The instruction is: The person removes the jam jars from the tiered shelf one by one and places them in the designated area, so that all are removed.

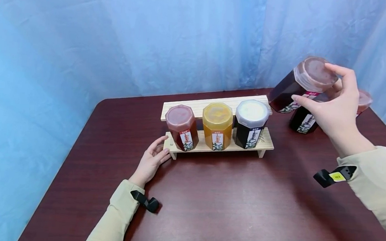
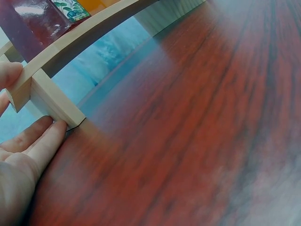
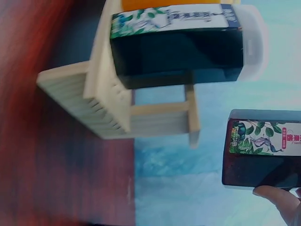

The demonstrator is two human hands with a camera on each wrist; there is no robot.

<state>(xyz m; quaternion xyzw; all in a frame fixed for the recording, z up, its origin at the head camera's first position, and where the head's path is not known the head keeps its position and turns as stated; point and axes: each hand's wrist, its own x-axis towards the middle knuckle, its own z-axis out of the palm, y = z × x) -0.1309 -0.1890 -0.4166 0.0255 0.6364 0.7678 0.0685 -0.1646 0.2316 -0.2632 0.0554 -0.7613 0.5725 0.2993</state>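
Apparently the arranging was about half done: a red jar (image 1: 181, 129), a yellow jar (image 1: 218, 127) and a white-lidded jar (image 1: 250, 122) stood on the lower step of the wooden rack (image 1: 269, 139) near the rear edge of the tabletop (image 1: 215, 195), while a black jar (image 1: 303, 121) and a partly hidden jar (image 1: 364, 100) sat off it toward the right rear corner. Over that side, the right hand (image 1: 340, 105)'s grip pinched a tilted dark-red jar (image 1: 287, 87), apart from the rack; the left hand (image 1: 150, 162)'s grip lay loosely spread against the rack's left end. The tabletop was glossy reddish-brown, with pale blue curtains (image 1: 171, 38) hung behind.
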